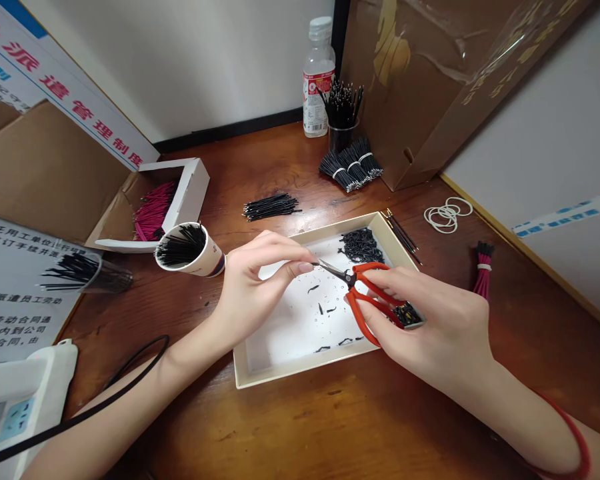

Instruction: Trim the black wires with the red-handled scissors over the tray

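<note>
My left hand is closed in a pinch over the shallow cream tray. A short dark end of a thin black wire shows at the thumb and fingertip; the rest is hidden by the fingers. From the right, my right hand grips red-handled scissors, whose blade tips meet the wire end beside my left fingertips. Below the blades, several small black scraps lie scattered on the tray's white floor. A heap of black offcuts fills its far right corner.
Left of the tray stand a paper cup of black wires, a clear cup and a white box with pink wires. Behind are a loose wire pile, banded bundles and a bottle. Rubber bands lie right.
</note>
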`<state>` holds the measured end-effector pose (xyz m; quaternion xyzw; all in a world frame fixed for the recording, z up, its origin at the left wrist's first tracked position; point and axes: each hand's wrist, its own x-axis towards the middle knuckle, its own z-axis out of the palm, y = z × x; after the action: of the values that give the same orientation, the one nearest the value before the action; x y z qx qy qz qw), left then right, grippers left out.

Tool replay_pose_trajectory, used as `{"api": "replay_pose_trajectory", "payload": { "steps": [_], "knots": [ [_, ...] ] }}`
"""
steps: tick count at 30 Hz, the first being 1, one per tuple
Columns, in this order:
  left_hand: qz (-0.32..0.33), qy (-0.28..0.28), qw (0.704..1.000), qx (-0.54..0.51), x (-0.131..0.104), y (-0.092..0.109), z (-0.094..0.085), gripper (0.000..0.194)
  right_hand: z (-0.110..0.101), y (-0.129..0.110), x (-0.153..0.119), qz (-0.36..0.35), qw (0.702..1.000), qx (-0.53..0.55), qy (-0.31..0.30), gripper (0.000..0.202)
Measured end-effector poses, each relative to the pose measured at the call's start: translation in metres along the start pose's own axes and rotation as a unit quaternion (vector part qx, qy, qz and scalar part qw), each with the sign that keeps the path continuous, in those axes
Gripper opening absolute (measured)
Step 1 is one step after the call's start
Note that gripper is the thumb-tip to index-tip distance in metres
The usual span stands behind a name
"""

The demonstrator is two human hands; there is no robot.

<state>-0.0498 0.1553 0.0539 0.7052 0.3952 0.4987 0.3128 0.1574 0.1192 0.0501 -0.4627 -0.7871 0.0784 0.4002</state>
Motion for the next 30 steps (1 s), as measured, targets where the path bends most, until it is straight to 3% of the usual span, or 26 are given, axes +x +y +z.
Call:
{"api": "replay_pose_trajectory", "payload": {
  "steps": [30],
  "knots": [
    [0.004, -0.012, 1.0, -0.005, -0.0015, -0.0019, 0.0006, 0.008, 0.0007, -0.0015, 0.0016, -0.012, 1.0, 0.003, 0.002, 0.015]
  ]
}}
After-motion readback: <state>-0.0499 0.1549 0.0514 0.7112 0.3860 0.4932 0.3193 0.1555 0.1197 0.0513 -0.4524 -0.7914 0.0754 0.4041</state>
